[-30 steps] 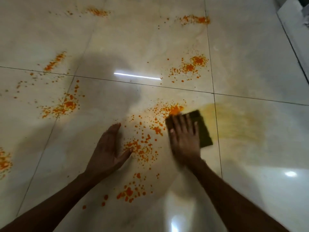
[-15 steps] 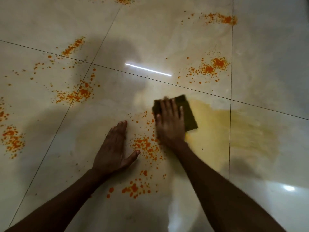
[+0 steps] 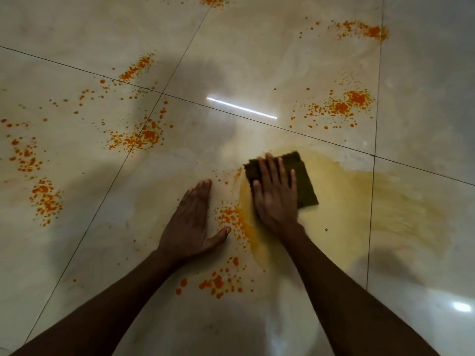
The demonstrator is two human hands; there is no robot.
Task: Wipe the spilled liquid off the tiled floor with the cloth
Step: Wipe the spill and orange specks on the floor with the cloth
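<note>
A dark olive folded cloth (image 3: 304, 182) lies flat on the glossy cream tiled floor (image 3: 257, 60). My right hand (image 3: 275, 194) presses down on its left half, fingers spread. My left hand (image 3: 191, 222) rests flat on the tile to the left, palm down, holding nothing. Orange spilled liquid (image 3: 228, 217) speckles the floor between the two hands, with another patch (image 3: 218, 281) nearer me. A pale yellow smeared film (image 3: 385, 209) spreads to the right of the cloth.
More orange splatter patches lie at the left (image 3: 144, 136), far left (image 3: 43, 199), upper right (image 3: 344, 105) and top right (image 3: 362, 30). Dark grout lines cross the floor. A bright light reflection (image 3: 241, 107) shows on the tile beyond the hands.
My right hand pushed the cloth left and forward through the orange splatter, which is now a wider yellow smear. My left hand stayed planted on the tile.
</note>
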